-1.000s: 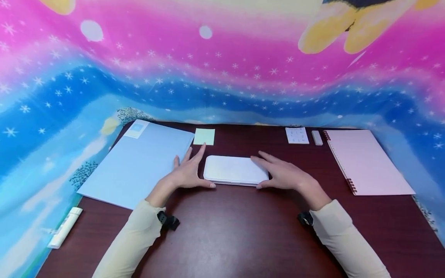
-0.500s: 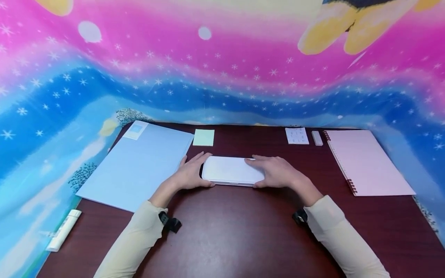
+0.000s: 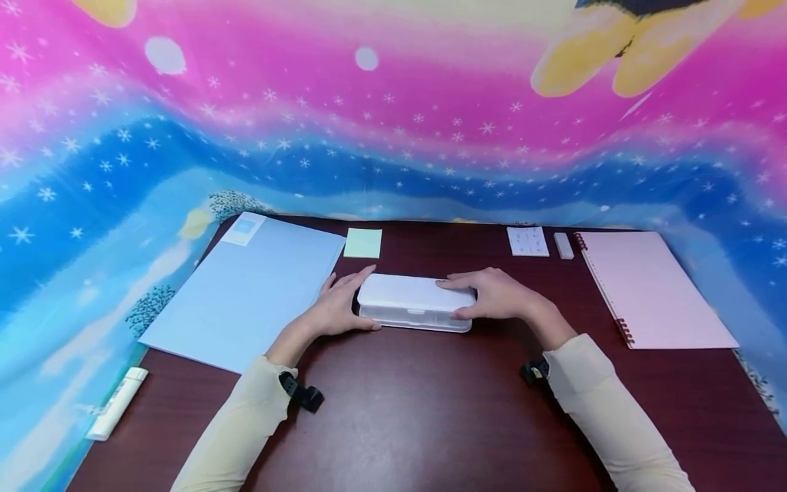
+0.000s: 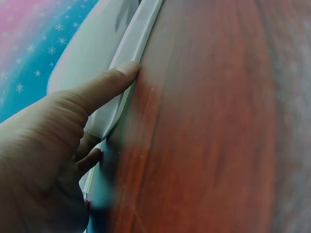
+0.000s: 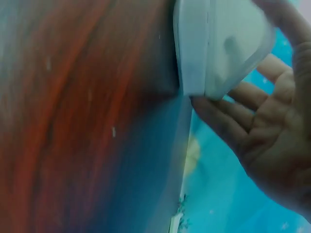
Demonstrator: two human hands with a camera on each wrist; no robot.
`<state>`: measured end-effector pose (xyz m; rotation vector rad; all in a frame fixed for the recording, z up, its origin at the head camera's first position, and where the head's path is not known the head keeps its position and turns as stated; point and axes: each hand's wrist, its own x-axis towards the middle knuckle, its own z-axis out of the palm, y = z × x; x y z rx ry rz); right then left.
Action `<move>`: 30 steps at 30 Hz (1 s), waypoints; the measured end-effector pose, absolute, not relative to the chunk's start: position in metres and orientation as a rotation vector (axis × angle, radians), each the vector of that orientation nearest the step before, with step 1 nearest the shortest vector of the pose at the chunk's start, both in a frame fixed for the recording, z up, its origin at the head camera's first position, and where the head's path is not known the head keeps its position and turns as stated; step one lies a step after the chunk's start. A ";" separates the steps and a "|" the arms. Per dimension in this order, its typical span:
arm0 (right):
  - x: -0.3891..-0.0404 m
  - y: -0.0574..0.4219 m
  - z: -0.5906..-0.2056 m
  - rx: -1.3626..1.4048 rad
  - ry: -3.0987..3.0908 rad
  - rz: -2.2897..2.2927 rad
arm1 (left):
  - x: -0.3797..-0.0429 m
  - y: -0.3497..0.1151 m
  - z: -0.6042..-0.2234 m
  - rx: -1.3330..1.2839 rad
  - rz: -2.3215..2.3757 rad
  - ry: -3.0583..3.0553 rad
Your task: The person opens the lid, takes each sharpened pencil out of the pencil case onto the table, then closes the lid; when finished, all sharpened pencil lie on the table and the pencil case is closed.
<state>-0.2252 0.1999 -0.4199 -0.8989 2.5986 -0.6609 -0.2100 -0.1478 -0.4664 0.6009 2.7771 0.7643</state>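
Note:
A white plastic pencil case [image 3: 406, 290] lies crosswise mid-table, its small latch at the front. Beneath the lid's front edge shows a frosted strip of side wall. My left hand [image 3: 335, 307] holds the left end, thumb along the lower front edge and fingers toward the back corner. In the left wrist view that thumb [image 4: 114, 80] presses against the case's rim. At the other end, my right hand [image 3: 504, 297] grips the lid's front edge with the thumb and the top with the fingers. The right wrist view shows the case's end [image 5: 193, 53] beside curled fingers [image 5: 233, 116].
Left of the case lies a light blue folder [image 3: 252, 294], with a white tube-like stick [image 3: 118, 404] nearer me. Green sticky notes [image 3: 363, 243], a printed white pad [image 3: 527, 241] and a white eraser [image 3: 563, 246] line the back. A pink spiral notebook [image 3: 658, 290] lies right.
Both hands have closed in on the pencil case from its two ends. The right thumb and the latch edge have risen, and more of the front wall shows.

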 end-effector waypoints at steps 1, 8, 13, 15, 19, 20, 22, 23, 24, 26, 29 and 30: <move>-0.228 0.202 -0.420 -0.887 2.570 -0.701 | -0.210 -0.148 -0.467 0.590 0.773 2.775; -0.253 0.209 -0.410 -0.707 2.513 -0.936 | -0.209 -0.146 -0.468 0.584 0.749 2.746; -0.268 0.200 -0.409 -0.692 2.801 -0.860 | -0.209 -0.146 -0.466 0.586 0.771 2.749; -0.270 0.195 -0.413 -0.723 2.905 -0.758 | -0.208 -0.146 -0.465 0.590 0.780 2.751; -0.267 0.189 -0.422 -0.793 3.005 -0.509 | -0.207 -0.145 -0.463 0.593 0.773 2.752; -0.266 0.188 -0.424 -0.810 3.015 -0.452 | -0.207 -0.145 -0.463 0.591 0.767 2.753; -0.264 0.185 -0.428 -0.854 3.030 -0.359 | -0.207 -0.144 -0.463 0.589 0.737 2.757; -0.263 0.184 -0.429 -0.872 3.035 -0.321 | -0.207 -0.144 -0.462 0.587 0.718 2.761; -0.263 0.183 -0.430 -0.894 3.038 -0.284 | -0.207 -0.144 -0.462 0.585 0.697 2.764; -0.263 0.180 -0.433 -0.934 3.025 -0.221 | -0.207 -0.144 -0.461 0.577 0.659 2.767; -0.265 0.177 -0.435 -0.940 2.951 -0.216 | -0.208 -0.144 -0.458 0.571 0.618 2.770; -0.265 0.176 -0.435 -0.931 2.916 -0.233 | -0.208 -0.143 -0.457 0.568 0.613 2.766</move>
